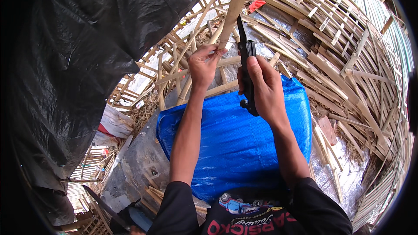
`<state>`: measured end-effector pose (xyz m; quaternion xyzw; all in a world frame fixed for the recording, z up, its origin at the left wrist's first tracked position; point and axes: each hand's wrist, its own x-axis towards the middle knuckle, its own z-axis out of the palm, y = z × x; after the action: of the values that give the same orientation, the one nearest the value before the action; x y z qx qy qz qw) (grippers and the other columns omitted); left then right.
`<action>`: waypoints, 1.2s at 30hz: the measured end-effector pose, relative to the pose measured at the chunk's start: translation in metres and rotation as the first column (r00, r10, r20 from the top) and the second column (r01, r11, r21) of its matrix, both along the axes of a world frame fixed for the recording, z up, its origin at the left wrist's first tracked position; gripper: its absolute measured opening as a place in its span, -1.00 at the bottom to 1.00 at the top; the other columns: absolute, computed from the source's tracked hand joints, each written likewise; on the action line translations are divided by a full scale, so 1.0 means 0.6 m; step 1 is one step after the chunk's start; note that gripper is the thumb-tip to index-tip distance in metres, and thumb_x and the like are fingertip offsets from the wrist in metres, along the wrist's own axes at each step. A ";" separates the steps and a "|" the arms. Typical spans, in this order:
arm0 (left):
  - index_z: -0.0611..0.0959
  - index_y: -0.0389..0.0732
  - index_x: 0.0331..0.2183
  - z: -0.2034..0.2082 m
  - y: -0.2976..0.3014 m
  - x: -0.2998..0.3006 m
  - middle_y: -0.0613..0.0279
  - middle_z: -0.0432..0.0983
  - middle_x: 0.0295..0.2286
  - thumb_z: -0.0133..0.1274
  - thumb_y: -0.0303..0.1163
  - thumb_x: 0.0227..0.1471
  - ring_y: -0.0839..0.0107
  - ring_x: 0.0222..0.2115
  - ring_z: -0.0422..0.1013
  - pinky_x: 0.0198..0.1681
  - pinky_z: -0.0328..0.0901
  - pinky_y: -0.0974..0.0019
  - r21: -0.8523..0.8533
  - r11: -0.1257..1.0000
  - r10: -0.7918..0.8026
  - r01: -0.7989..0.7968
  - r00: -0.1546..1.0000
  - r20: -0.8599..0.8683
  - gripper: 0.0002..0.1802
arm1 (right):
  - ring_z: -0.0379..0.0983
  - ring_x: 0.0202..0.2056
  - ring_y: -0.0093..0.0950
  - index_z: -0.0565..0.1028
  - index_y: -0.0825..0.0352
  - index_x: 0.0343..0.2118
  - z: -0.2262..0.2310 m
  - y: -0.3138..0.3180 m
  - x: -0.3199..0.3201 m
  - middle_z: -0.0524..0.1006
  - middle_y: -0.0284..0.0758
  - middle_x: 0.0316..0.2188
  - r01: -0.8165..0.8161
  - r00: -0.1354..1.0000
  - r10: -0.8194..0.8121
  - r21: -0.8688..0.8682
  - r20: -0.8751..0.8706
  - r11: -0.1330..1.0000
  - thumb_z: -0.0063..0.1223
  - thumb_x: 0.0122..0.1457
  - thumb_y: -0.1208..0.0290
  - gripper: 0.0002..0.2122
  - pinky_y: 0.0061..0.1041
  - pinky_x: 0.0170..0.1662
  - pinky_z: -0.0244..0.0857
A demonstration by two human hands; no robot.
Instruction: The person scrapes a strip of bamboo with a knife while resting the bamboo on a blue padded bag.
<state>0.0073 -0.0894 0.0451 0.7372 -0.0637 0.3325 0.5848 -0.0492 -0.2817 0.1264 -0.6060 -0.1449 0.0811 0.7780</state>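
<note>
The left hand (203,63) grips the lower end of a bamboo stick (235,6), which rises above the blue tarp (235,139). The right hand (261,89) is closed around a black knife (245,60), its blade pointing up beside the stick. Split bamboo strips (344,56) lie beyond the tarp; black sheeting (82,47) hangs left of it.

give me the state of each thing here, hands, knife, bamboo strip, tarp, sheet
left hand: closed around the bamboo strip's lower end
right hand: gripping the knife handle
knife: held upright, blade against the strip's edge
bamboo strip: upright, slightly tilted, held off the ground
blue tarp: spread over a bulky mound under the forearms
black plastic sheet: hanging, crumpled
loose bamboo slats: piled in disorder
</note>
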 end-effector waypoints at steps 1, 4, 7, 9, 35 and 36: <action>0.76 -0.28 -0.25 0.001 -0.002 0.000 0.24 0.63 -0.35 0.31 -0.50 0.02 0.50 -0.33 0.52 -0.28 0.49 0.38 0.009 1.000 0.000 0.000 1.000 -0.014 -0.81 | 0.37 -0.61 -0.67 0.42 0.32 -0.39 0.000 -0.001 0.000 0.43 -0.43 -0.60 0.010 1.000 -0.010 -0.007 0.006 1.000 -0.17 0.45 0.08 -0.61 -0.60 -0.63 0.20; 0.77 -0.27 -0.26 0.004 -0.003 -0.002 0.26 0.64 -0.34 0.31 -0.50 0.03 0.50 -0.32 0.52 -0.27 0.49 0.37 0.036 0.999 0.008 -0.008 1.000 -0.015 -0.83 | 0.35 -0.64 -0.66 0.43 0.33 -0.40 -0.013 0.000 0.008 0.42 -0.43 -0.63 -0.021 1.000 0.019 -0.058 -0.025 0.998 -0.17 0.45 0.08 -0.60 -0.59 -0.64 0.19; 0.77 -0.27 -0.26 0.004 -0.004 -0.004 0.26 0.64 -0.34 0.30 -0.52 0.03 0.51 -0.32 0.53 -0.27 0.48 0.38 0.031 1.000 -0.005 0.005 1.000 -0.018 -0.83 | 0.33 -0.67 -0.66 0.44 0.34 -0.41 -0.021 0.008 0.009 0.41 -0.42 -0.66 0.018 1.000 -0.017 -0.073 0.011 0.997 -0.16 0.45 0.07 -0.58 -0.59 -0.64 0.17; 0.77 -0.28 -0.26 0.003 -0.003 -0.004 0.26 0.64 -0.33 0.30 -0.53 0.02 0.52 -0.32 0.53 -0.27 0.47 0.38 0.009 1.000 -0.025 0.026 0.999 -0.035 -0.83 | 0.32 -0.67 -0.66 0.44 0.35 -0.42 -0.027 0.007 0.013 0.40 -0.42 -0.67 0.014 1.000 -0.013 -0.089 0.008 0.996 -0.16 0.44 0.08 -0.58 -0.58 -0.64 0.16; 0.79 -0.28 -0.30 0.027 -0.008 -0.018 0.24 0.65 -0.42 0.33 -0.58 -0.04 0.54 -0.38 0.50 -0.32 0.38 0.40 0.195 0.975 0.127 -0.111 0.989 -0.073 -0.83 | 0.35 -0.63 -0.60 0.43 0.40 -0.40 -0.019 -0.003 0.013 0.43 -0.37 -0.64 -0.038 0.999 0.030 -0.174 -0.045 0.984 -0.14 0.44 0.11 -0.59 -0.49 -0.55 0.24; 0.79 -0.28 -0.30 0.026 -0.007 -0.018 0.24 0.65 -0.41 0.33 -0.58 -0.04 0.55 -0.38 0.49 -0.31 0.38 0.40 0.199 0.975 0.118 -0.104 0.991 -0.063 -0.83 | 0.34 -0.63 -0.60 0.42 0.40 -0.40 -0.021 0.001 0.012 0.42 -0.37 -0.64 -0.017 0.999 0.011 -0.192 -0.036 0.981 -0.14 0.44 0.11 -0.59 -0.49 -0.55 0.24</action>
<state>-0.0038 -0.0937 0.0610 0.8052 -0.0329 0.3292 0.4922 -0.0421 -0.2813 0.1141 -0.6756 -0.1271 0.1106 0.7177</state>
